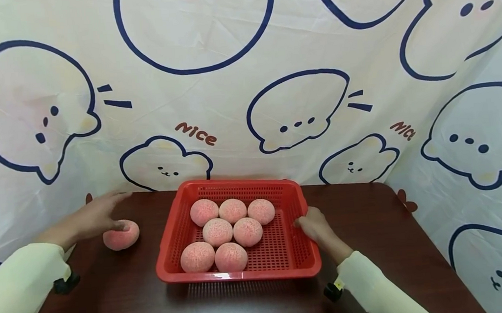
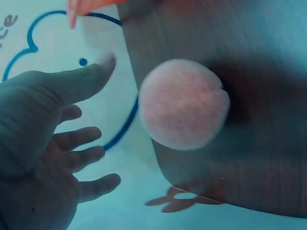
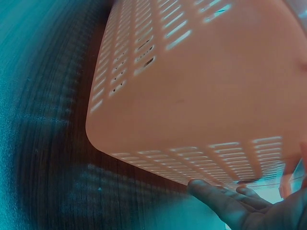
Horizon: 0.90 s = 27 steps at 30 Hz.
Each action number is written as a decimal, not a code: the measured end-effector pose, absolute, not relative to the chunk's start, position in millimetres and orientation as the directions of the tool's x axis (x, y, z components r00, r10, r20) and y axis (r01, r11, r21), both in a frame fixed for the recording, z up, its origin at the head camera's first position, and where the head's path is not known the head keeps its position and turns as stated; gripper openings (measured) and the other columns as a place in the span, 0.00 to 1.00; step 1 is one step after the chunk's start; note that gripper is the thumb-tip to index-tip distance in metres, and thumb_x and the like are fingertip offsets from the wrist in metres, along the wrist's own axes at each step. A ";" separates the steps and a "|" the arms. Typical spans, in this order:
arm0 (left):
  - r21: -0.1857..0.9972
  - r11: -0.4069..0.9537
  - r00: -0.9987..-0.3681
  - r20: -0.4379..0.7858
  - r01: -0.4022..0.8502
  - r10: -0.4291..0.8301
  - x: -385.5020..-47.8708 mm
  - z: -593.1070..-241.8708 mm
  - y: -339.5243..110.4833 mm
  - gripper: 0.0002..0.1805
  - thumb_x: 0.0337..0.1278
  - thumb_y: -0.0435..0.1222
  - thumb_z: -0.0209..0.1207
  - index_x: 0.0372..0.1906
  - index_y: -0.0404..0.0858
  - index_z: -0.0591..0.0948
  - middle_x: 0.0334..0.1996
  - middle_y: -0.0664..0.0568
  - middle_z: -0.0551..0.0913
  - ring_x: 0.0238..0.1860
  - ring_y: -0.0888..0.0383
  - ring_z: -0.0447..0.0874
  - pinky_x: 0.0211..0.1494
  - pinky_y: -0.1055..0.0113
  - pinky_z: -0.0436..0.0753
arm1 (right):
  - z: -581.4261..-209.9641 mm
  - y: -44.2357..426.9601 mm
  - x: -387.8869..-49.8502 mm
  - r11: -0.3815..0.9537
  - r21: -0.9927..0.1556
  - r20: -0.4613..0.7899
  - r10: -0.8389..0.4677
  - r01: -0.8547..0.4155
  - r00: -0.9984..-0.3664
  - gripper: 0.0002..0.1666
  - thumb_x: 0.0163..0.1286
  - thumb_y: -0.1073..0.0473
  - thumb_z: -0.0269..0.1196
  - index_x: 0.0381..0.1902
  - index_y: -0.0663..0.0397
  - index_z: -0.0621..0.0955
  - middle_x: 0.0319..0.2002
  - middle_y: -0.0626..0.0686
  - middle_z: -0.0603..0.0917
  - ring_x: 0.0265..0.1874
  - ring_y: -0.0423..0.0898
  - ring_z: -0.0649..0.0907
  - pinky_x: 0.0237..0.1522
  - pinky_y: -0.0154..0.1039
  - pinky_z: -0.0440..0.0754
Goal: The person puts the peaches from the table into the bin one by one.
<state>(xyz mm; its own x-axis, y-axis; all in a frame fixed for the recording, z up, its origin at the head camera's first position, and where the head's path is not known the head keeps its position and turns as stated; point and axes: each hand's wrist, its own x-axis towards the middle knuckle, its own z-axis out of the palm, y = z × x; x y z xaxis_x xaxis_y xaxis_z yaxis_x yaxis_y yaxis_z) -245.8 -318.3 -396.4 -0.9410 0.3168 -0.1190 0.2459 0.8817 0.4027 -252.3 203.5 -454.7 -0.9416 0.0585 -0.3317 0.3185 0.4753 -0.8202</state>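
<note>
A pink peach [image 1: 121, 235] with a crease lies on the brown table at the left. Above and beside it hovers my left hand [image 1: 100, 215], fingers spread. In the left wrist view a gap shows between this hand [image 2: 53, 139] and the peach [image 2: 182, 104]. A red plastic basket [image 1: 282, 272] with slotted walls stands mid-table, and several peaches [image 1: 217, 232] sit inside, mostly toward its left. My right hand [image 1: 316, 225] grips the basket's right rim. From the right wrist, fingers [image 3: 211, 196] show against the slotted outer wall of the basket [image 3: 192, 105].
The dark wooden table [image 1: 362, 216] reaches back to a white cloth [image 1: 229, 104] printed with blue cartoon outlines. More cloth hangs at both sides. Inside the basket, bare slotted floor shows at the right.
</note>
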 end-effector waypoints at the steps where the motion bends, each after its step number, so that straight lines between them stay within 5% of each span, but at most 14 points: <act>1: 0.400 0.887 -0.939 -0.145 0.232 0.311 -245.0 -399.1 -321.0 0.50 0.49 0.33 0.74 0.74 0.21 0.61 0.70 0.18 0.62 0.67 0.23 0.66 0.62 0.30 0.76 | -455.2 203.1 -252.5 0.473 -0.820 -0.334 0.061 0.322 -0.941 0.24 0.66 0.68 0.53 0.60 0.61 0.74 0.45 0.63 0.87 0.32 0.51 0.91 0.36 0.49 0.92; 8: 0.390 0.902 -0.927 -0.233 0.188 0.294 -238.2 -422.8 -325.4 0.58 0.36 0.32 0.79 0.76 0.24 0.60 0.70 0.16 0.58 0.68 0.17 0.58 0.64 0.19 0.60 | -456.9 203.9 -253.7 0.481 -0.815 -0.337 0.058 0.322 -0.940 0.25 0.66 0.69 0.54 0.61 0.62 0.73 0.46 0.63 0.87 0.33 0.51 0.91 0.36 0.49 0.92; 14: 0.372 0.908 -0.910 -0.279 0.191 0.306 -238.9 -432.9 -324.9 0.60 0.34 0.31 0.80 0.75 0.23 0.59 0.70 0.15 0.57 0.68 0.17 0.60 0.61 0.29 0.76 | -456.0 203.5 -255.3 0.489 -0.809 -0.342 0.061 0.327 -0.938 0.25 0.66 0.68 0.54 0.62 0.61 0.73 0.47 0.63 0.87 0.33 0.51 0.91 0.36 0.49 0.92; 20: 0.383 0.907 -0.901 -0.308 0.175 0.304 -239.9 -438.3 -325.5 0.47 0.39 0.25 0.76 0.69 0.22 0.68 0.62 0.20 0.72 0.57 0.28 0.76 0.60 0.30 0.77 | -455.4 202.6 -253.7 0.492 -0.803 -0.354 0.059 0.336 -0.933 0.25 0.66 0.68 0.54 0.62 0.62 0.73 0.45 0.63 0.87 0.31 0.51 0.91 0.35 0.49 0.92; 27: 0.355 0.906 -0.904 -0.264 0.232 0.335 -243.7 -437.2 -324.4 0.41 0.35 0.24 0.75 0.63 0.23 0.74 0.53 0.29 0.80 0.47 0.41 0.78 0.58 0.33 0.80 | -454.3 202.0 -252.7 0.484 -0.810 -0.347 0.059 0.331 -0.936 0.26 0.65 0.69 0.54 0.62 0.62 0.73 0.45 0.63 0.87 0.31 0.52 0.91 0.34 0.49 0.92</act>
<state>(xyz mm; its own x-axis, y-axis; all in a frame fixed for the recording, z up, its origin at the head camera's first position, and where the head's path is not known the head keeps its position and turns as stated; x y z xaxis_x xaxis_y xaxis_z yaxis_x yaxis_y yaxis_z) -243.7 -324.4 -437.2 -0.9043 0.3352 -0.2645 0.2319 0.9057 0.3548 -252.7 202.0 -454.3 -0.9359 0.0587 -0.3474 0.3311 0.4836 -0.8103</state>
